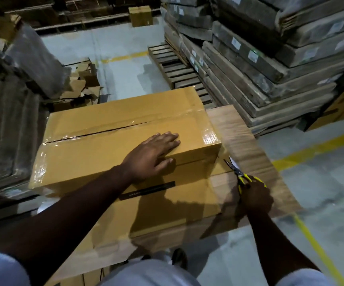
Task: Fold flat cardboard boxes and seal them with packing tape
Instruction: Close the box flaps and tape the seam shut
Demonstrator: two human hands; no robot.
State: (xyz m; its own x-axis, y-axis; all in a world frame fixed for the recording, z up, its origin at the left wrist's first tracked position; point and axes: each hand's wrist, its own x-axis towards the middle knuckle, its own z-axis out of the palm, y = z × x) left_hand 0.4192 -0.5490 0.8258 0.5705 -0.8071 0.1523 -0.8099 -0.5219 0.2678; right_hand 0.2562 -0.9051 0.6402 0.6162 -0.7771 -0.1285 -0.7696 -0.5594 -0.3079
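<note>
Warehouse floor point(125, 79) with a wood-grain table point(249, 145) bearing a taped cardboard box point(96, 157).
Left hand point(152, 153) lies flat, fingers straight, on the box top; right hand point(255, 198), at four o'clock, grips open-bladed scissors point(236, 172).

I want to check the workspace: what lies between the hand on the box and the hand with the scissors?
In the head view, the near right corner of the taped box lies between the left hand and the right hand, which holds the scissors.

Tan cardboard box point(113, 149) closed, lying flat on wooden surface; clear tape point(96, 132) along wrinkled top seam
</note>
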